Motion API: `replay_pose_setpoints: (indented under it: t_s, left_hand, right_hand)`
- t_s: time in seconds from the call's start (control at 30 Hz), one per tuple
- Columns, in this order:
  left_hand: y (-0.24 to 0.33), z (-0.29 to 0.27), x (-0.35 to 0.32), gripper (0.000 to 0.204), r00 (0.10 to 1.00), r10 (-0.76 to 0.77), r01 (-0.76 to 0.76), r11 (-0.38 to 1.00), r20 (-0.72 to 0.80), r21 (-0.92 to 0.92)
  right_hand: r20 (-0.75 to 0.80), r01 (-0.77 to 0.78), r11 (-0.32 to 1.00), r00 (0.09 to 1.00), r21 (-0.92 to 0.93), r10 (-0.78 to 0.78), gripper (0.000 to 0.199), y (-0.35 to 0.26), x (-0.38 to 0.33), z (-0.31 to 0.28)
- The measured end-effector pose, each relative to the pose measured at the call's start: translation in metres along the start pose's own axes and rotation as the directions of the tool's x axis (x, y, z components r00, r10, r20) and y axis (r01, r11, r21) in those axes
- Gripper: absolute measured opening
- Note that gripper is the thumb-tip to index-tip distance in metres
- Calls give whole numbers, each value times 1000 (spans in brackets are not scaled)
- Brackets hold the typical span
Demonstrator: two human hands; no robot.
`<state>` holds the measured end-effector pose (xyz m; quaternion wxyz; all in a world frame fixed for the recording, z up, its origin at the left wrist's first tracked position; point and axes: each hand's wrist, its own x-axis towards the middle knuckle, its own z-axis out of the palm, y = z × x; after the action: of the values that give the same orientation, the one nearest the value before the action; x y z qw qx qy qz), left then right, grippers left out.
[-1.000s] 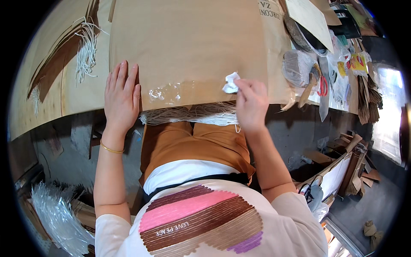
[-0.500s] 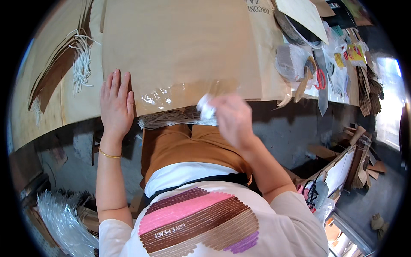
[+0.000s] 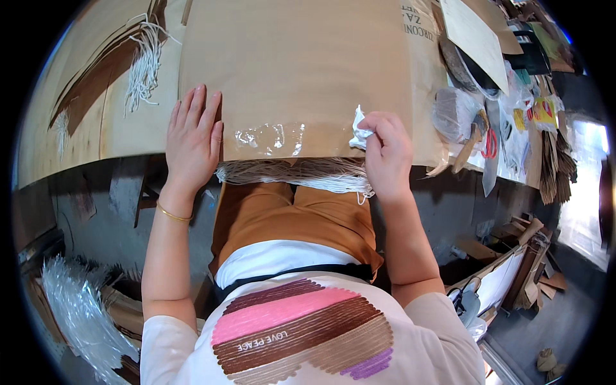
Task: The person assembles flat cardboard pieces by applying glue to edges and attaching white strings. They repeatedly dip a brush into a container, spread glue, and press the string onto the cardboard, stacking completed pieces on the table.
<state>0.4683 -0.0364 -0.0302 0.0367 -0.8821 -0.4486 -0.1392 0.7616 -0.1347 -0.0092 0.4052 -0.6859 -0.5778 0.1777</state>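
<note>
A big sheet of brown paper [image 3: 295,70] lies on the table in front of me. My left hand [image 3: 194,144] rests flat at its left edge with the fingers stretched out. My right hand [image 3: 390,154] pinches a crumpled white cloth [image 3: 359,133] over the paper's near right part. Along the near edge runs a glossy strip [image 3: 269,138] that catches the light; I cannot tell whether it is wet or a clear film. A bundle of pale strings [image 3: 298,173] lies just below that edge, across my lap.
More white strings [image 3: 144,64] and curled brown sheets [image 3: 96,70] lie at the left. On the right are red-handled scissors [image 3: 491,142], a long blade [image 3: 493,122], a plastic bag [image 3: 454,114] and a white board [image 3: 475,42]. Clear plastic strips [image 3: 83,321] are heaped at lower left.
My right hand has moved to the right along the near edge with the white cloth, and its motion blur is gone. My left hand remains flat on the paper. The whole view has shifted somewhat.
</note>
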Motion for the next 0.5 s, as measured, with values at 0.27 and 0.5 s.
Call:
replay_pose_setpoints:
  t_s: [0.27,0.5]
  left_hand:
    - [0,-1,-3,44,1000,-26,26,1000,11,2]
    - [-1,-9,1,44,998,-28,29,999,60,-24]
  right_hand:
    - [155,255,915,964,-312,-216,19,1,-6,-12]
    - [75,397,871,916,-288,-393,16,-67,-3,4]
